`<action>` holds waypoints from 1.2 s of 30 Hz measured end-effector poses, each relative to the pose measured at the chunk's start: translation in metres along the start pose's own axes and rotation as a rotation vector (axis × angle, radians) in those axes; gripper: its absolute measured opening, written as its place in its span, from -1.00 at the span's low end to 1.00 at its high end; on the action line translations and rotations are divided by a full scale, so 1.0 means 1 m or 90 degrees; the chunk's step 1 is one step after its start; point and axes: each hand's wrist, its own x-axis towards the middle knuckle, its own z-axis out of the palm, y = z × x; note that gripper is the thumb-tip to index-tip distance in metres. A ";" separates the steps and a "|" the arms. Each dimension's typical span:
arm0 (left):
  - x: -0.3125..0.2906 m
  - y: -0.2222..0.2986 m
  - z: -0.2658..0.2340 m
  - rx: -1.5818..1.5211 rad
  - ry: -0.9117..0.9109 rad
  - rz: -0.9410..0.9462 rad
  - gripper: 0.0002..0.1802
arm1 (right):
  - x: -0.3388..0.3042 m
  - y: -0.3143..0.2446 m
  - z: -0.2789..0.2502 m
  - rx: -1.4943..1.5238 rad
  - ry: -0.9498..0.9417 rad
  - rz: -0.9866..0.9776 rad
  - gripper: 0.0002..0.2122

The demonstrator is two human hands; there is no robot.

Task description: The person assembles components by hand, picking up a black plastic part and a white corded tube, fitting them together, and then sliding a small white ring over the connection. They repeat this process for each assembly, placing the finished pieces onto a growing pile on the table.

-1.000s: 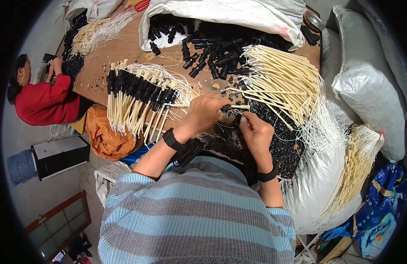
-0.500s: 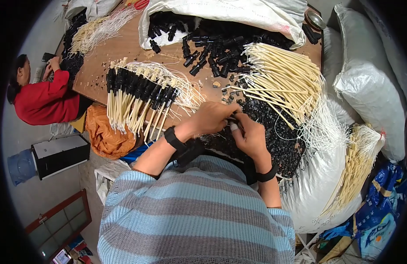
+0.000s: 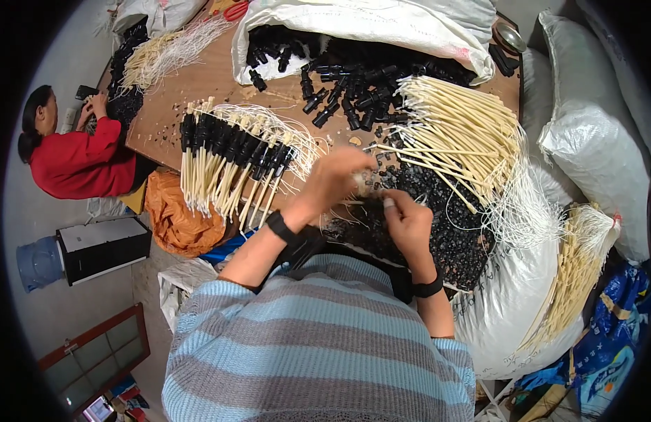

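1 blurred L hand now further from R hand vs b4, can't tell if either's gripping.

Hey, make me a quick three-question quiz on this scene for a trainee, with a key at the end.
1. True or false: the black-fitted sticks lie to the right of both the left hand and the right hand.
2. What lies in the mouth of the large open white sack at the top? a) white cords, b) black fittings, c) orange cloth.
3. Fill in: the co-worker has sleeves coloured ___.

Key: 1 false; 2 b; 3 red.
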 end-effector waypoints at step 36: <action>0.003 0.026 0.022 -0.014 0.004 -0.148 -0.79 | 0.002 0.008 0.005 0.148 0.064 0.074 -0.93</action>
